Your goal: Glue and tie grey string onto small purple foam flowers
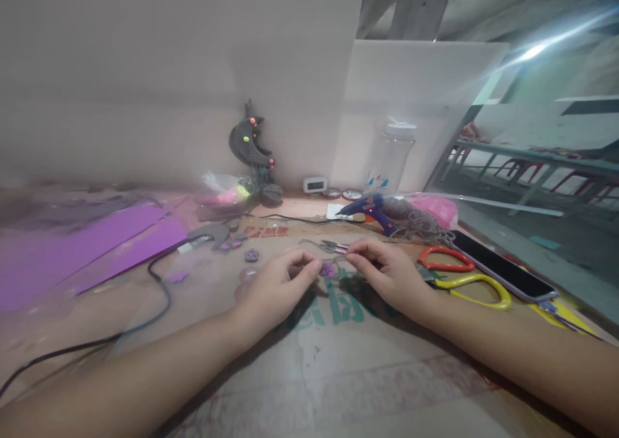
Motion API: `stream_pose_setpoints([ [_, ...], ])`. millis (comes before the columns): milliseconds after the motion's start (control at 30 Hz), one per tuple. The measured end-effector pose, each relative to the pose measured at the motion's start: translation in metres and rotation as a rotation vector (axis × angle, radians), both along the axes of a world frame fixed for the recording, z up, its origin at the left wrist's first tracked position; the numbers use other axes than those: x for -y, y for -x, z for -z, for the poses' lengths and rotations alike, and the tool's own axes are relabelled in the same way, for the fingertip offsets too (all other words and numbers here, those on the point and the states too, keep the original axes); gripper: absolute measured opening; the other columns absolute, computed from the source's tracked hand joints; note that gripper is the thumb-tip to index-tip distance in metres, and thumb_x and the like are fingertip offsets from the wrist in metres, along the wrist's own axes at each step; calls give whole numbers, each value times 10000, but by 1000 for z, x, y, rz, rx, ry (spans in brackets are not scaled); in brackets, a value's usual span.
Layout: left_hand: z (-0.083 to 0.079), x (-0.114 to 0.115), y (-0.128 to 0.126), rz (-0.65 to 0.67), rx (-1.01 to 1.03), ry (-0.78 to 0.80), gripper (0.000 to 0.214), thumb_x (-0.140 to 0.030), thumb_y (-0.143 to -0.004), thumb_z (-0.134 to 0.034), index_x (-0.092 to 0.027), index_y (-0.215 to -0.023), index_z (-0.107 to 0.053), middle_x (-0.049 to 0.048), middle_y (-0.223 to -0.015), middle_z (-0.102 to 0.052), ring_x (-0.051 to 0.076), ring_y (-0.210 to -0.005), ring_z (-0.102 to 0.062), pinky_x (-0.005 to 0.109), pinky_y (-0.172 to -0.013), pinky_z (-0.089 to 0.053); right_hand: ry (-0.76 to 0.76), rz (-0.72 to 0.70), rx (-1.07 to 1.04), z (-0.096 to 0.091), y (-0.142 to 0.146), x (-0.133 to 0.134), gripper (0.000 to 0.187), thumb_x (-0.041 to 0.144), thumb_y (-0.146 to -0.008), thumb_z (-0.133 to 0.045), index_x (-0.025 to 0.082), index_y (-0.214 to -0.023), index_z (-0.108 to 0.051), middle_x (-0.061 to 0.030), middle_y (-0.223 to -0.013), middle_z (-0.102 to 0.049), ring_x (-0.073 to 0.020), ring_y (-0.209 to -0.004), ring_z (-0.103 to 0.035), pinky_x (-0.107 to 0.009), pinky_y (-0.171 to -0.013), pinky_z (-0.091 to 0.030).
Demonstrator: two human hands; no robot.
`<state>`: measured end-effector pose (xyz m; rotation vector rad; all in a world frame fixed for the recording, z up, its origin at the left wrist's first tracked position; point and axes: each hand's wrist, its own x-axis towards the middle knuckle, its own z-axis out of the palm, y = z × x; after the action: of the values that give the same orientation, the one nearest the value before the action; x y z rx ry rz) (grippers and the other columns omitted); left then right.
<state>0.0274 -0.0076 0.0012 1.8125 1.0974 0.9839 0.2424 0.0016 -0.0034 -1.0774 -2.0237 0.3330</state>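
My left hand (277, 288) rests on the cardboard-covered table (338, 373) with its fingers curled, pinching a small purple foam flower (326, 269) from the left. My right hand (387, 271) meets it from the right, fingers pinched together at the same flower and at a thin metal tool (333, 247) that looks like tweezers or small snips. How that tool is held is blurred. Other small purple flower pieces (251, 255) lie just beyond my left hand.
Purple foam sheets (72, 251) lie at the left with a black cable (159, 283) across them. A blue glue gun (372, 211), twine (420, 225), orange scissors (445, 258), yellow scissors (476, 286) and a phone (503, 267) are at the right. A dark moon ornament (249, 142) stands by the wall.
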Motion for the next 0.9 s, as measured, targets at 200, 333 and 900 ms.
stream_pose_setpoints([
  [200, 2, 1, 2, 147, -6, -99, 236, -303, -896, -547, -190, -715, -648, 72, -1278, -631, 231, -1206, -562, 381, -1078, -370, -109, -33, 102, 0, 0, 1, 178, 305, -939, -533, 187, -871, -647, -8, -709, -671, -122, -603, -575, -231, -565, -424],
  [333, 6, 0, 1, 218, -28, -104, 212, -300, -886, -563, -200, -720, -648, 74, -1202, -669, 234, -1185, -570, 367, -1046, -398, -243, -80, 212, 1, -1, 1, 160, 269, -940, -535, 191, -879, -660, -15, -695, -666, -122, -600, -572, -233, -571, -411],
  [900, 4, 1, 0, 217, -140, -206, 208, -288, -891, -552, -195, -748, -671, 40, -891, -685, 190, -939, -610, 289, -878, -446, -375, -187, 269, 2, -4, -2, 163, 282, -918, -594, 200, -988, -716, -35, -767, -739, -132, -645, -622, -243, -602, -425],
])
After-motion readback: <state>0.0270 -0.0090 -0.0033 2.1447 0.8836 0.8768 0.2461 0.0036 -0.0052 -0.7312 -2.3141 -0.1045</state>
